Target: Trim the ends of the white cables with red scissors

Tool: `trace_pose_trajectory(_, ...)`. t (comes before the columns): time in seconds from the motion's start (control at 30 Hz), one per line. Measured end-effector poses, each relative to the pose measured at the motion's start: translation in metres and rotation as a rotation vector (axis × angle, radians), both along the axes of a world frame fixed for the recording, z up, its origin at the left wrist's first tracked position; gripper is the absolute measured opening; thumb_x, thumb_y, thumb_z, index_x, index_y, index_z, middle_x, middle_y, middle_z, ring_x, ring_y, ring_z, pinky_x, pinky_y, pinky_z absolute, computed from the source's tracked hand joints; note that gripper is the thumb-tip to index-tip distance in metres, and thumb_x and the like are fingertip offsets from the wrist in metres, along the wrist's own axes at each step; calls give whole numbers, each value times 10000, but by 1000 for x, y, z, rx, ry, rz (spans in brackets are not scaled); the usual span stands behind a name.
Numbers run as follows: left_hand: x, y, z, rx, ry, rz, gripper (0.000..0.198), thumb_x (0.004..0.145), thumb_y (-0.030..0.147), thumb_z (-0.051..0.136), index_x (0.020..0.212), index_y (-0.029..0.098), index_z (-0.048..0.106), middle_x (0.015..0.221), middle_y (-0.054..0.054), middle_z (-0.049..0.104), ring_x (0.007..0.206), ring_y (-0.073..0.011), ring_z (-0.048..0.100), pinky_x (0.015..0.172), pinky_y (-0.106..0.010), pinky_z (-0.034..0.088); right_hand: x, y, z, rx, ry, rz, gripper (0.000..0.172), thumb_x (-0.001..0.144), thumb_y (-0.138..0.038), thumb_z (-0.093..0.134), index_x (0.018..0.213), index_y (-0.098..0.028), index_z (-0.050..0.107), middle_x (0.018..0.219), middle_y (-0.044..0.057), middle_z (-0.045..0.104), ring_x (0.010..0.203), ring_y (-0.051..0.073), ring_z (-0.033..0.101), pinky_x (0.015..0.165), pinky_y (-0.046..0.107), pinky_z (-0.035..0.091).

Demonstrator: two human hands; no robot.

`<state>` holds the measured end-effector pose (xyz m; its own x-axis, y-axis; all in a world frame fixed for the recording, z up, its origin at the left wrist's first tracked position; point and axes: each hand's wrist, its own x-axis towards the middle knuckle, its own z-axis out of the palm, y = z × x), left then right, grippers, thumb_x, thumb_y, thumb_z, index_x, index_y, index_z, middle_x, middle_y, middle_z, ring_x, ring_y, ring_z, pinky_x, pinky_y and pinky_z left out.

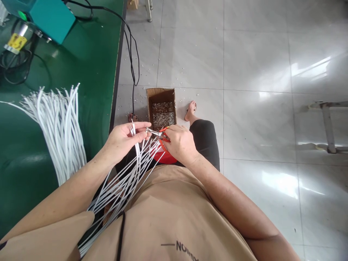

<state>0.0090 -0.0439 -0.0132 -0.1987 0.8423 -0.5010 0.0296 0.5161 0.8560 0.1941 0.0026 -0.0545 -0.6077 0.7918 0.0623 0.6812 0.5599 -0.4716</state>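
Note:
My left hand [126,139] is closed around a few white cables [137,154], pinching one cable end between thumb and fingertips. Red-handled cutting pliers [161,134] are gripped in my right hand [181,141]. Their metal jaws reach to the fingertips of my left hand, at the cable end; whether the blades touch it is too small to tell. More loose white cables [116,192] lie across my lap and run down to the lower left. Below the hands stands an open cardboard box [174,108] with many small pale scraps inside.
A green table [95,72] on the left bears a large bundle of white cables [61,127] and a teal machine [51,18]. Black cords [130,47] hang over its edge. Scraps dot the tiled floor [195,54]. A metal frame [327,123] stands at right.

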Motion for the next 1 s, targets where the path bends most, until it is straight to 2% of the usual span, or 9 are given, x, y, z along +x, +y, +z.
trace_pose_trajectory(0.23, 0, 0, 0, 8, -14, -5, 367, 697, 335, 777, 1015, 169, 701, 815, -54, 718, 754, -164, 672, 759, -303, 538, 1, 0, 2, 53, -78, 36, 293, 912, -283, 487, 721, -144, 661, 709, 55, 602, 686, 164, 493, 649, 304, 283)
trace_pose_trajectory(0.53, 1, 1, 3, 6, 31, 0, 342, 697, 346, 772, 981, 171, 701, 827, -57, 727, 743, -168, 675, 779, -321, 539, 5, 2, 5, 114, -99, 61, 312, 914, -293, 492, 690, -152, 657, 662, 53, 603, 618, 156, 476, 616, 310, 264)
trace_pose_trajectory(0.7, 1, 1, 2, 29, 20, 34, 379, 692, 354, 775, 1009, 158, 703, 827, -65, 725, 748, -174, 675, 781, -327, 540, 3, 3, 4, -47, 29, -55, 374, 885, -412, 550, 611, -165, 609, 625, 8, 563, 577, 111, 436, 572, 271, 266)
trace_pose_trajectory(0.9, 0, 0, 2, 32, 5, 18, 354, 684, 336, 788, 987, 172, 705, 821, -49, 723, 737, -158, 671, 755, -300, 534, 3, 3, -1, 31, 19, -15, 221, 848, -279, 596, 664, -160, 626, 680, 16, 579, 651, 129, 459, 635, 265, 300)
trace_pose_trajectory(1.0, 1, 0, 3, 25, 22, 15, 360, 678, 354, 792, 975, 170, 705, 806, -51, 720, 731, -161, 670, 736, -294, 528, 3, 3, -1, 46, -28, 9, 217, 861, -266, 572, 687, -158, 645, 678, 27, 583, 657, 141, 466, 636, 280, 287)
